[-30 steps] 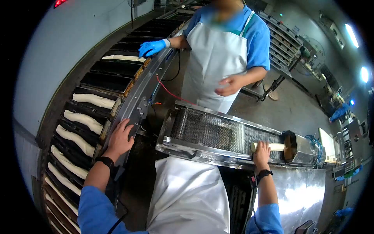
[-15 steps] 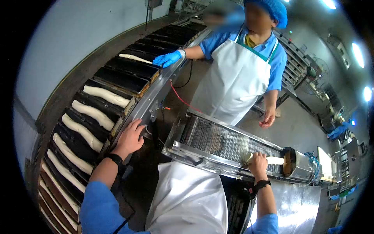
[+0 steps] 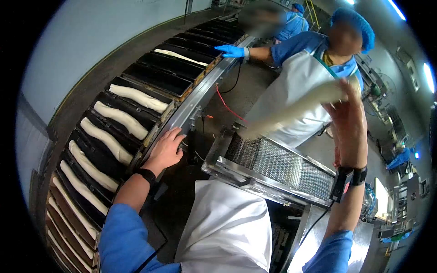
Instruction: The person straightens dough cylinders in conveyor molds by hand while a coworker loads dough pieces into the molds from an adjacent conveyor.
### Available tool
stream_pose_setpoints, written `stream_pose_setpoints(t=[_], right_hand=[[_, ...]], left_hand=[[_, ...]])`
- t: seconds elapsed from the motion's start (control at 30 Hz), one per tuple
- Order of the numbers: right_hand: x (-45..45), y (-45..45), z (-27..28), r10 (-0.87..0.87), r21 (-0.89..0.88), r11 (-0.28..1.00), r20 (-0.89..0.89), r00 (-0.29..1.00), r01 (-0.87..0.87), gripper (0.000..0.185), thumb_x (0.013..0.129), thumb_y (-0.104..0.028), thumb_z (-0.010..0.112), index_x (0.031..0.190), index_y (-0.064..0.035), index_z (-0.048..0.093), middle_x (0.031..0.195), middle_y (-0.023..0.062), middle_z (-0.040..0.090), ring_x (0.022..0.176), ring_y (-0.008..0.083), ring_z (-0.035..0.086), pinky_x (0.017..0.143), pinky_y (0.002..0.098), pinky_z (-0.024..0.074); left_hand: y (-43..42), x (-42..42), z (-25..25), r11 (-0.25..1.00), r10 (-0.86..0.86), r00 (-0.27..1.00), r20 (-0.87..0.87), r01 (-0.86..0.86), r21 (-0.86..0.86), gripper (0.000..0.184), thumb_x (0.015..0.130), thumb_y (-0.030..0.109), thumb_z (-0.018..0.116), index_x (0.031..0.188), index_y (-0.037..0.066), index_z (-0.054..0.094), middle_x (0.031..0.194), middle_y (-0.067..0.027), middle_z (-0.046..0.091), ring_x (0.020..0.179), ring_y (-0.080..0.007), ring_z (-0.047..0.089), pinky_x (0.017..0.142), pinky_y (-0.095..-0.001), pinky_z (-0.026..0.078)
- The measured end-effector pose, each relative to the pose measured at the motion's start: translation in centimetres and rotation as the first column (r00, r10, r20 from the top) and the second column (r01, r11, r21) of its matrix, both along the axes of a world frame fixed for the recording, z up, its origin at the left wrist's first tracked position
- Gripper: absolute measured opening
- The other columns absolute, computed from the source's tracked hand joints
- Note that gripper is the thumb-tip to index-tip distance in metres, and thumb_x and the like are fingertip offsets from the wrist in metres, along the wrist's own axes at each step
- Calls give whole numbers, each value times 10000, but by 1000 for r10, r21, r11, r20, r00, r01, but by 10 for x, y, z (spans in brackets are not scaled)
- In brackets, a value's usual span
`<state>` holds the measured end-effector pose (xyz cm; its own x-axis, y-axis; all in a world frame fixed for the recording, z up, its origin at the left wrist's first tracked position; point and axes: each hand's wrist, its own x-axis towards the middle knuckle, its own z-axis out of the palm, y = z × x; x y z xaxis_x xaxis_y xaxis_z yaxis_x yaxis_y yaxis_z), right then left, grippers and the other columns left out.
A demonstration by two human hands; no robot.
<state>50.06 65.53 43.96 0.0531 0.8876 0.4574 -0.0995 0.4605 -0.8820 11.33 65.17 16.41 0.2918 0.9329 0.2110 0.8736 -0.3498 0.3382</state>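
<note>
My right hand [image 3: 343,107] is raised above the mesh conveyor, closed around one end of a long strip of dough [image 3: 296,111]. The strip is smeared by motion and stretches out leftward through the air. My left hand [image 3: 165,148] lies with fingers extended on the metal rail [image 3: 182,119] beside the line of pans, holding nothing. Close to it, dough strips [image 3: 120,119] rest lengthwise in dark long pans [image 3: 152,123]. Under the lifted dough, the mesh belt [image 3: 268,157] shows bare metal links.
Across the mesh conveyor stands a co-worker in a white apron [image 3: 296,86], with a blue-gloved hand [image 3: 231,51] at the pans. Dark pans [image 3: 157,79] continue up the line, one holding a thin dough strip [image 3: 180,57]. Another person [image 3: 291,25] is further back.
My right hand has lifted the dough off the mesh belt and swung it up. My left hand stays on the rail. The view has shifted, and the co-worker appears further right.
</note>
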Motion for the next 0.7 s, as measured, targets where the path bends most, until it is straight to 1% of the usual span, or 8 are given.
stream_pose_setpoints(t=[0.07, 0.13, 0.2, 0.4, 0.53, 0.6, 0.67, 0.7], right_hand=[[-21, 22, 5, 367, -150, 899, -254, 895, -411, 433, 927, -259, 594, 1240, 20, 485, 1177, 196, 573, 1016, 282, 631, 944, 364, 507], [-73, 16, -2, 416, -166, 854, -352, 839, -493, 535, 905, -176, 621, 1335, 41, 387, 1263, 217, 531, 1108, 290, 586, 1001, 379, 468], [-81, 15, -24, 570, -148, 779, -239, 786, -610, 665, 871, -121, 656, 1404, 41, 293, 1328, 220, 481, 1168, 290, 546, 1021, 392, 451], [-15, -42, -116, 424, -484, 802, 51, 904, -349, 638, 853, -106, 663, 1401, 27, 364, 1365, 192, 469, 1263, 278, 463, 1055, 384, 400], [73, -110, -188, 68, -667, 741, 185, 980, 74, 509, 859, -22, 600, 1340, 37, 444, 1311, 177, 517, 1212, 267, 508, 1013, 393, 437], [126, -153, -236, -119, -681, 712, 120, 986, 169, 481, 862, -49, 614, 1309, 44, 465, 1285, 178, 534, 1180, 269, 533, 996, 392, 451], [149, -196, -252, -312, -727, 614, 135, 941, 307, 484, 882, -95, 602, 1321, 40, 450, 1241, 183, 562, 1085, 259, 591, 938, 367, 497], [154, -217, -252, -318, -732, 608, 131, 939, 307, 484, 882, -95, 602, 1321, 40, 450, 1241, 183, 562, 1085, 259, 591, 938, 367, 497]], left_hand=[[-3, 1, -3, 1000, -12, 1000, 7, 12, 27, 454, 768, 127, 602, 1205, 12, 555, 1372, -174, 419, 1319, -308, 364, 1086, -401, 340], [0, 1, -7, 1000, 2, 1000, 1, -2, 20, 445, 770, 121, 600, 1199, 13, 558, 1370, -171, 421, 1316, -308, 366, 1090, -402, 338], [-1, 1, -6, 1000, -9, 1000, 8, 9, 26, 440, 776, 123, 599, 1200, 17, 556, 1370, -167, 423, 1318, -307, 365, 1090, -404, 337], [-2, 5, -4, 1000, 20, 1000, 21, -20, -15, 436, 778, 121, 601, 1201, 25, 555, 1378, -166, 422, 1326, -310, 359, 1092, -403, 334], [0, 4, -4, 1000, -5, 1000, -27, 5, -23, 447, 778, 98, 607, 1209, -8, 551, 1402, -163, 411, 1342, -312, 344, 1091, -415, 329], [2, 3, -11, 999, 19, 999, -35, -21, -44, 446, 778, 88, 613, 1212, 7, 554, 1410, -160, 398, 1347, -314, 334, 1098, -420, 325], [2, 6, -6, 996, 52, 995, -81, -58, -73, 432, 772, 81, 612, 1195, 11, 562, 1409, -162, 392, 1345, -318, 335, 1092, -417, 334], [1, 7, -6, 996, 45, 995, -87, -52, -78, 432, 772, 81, 612, 1195, 11, 562, 1409, -162, 392, 1345, -318, 335, 1092, -417, 334]])
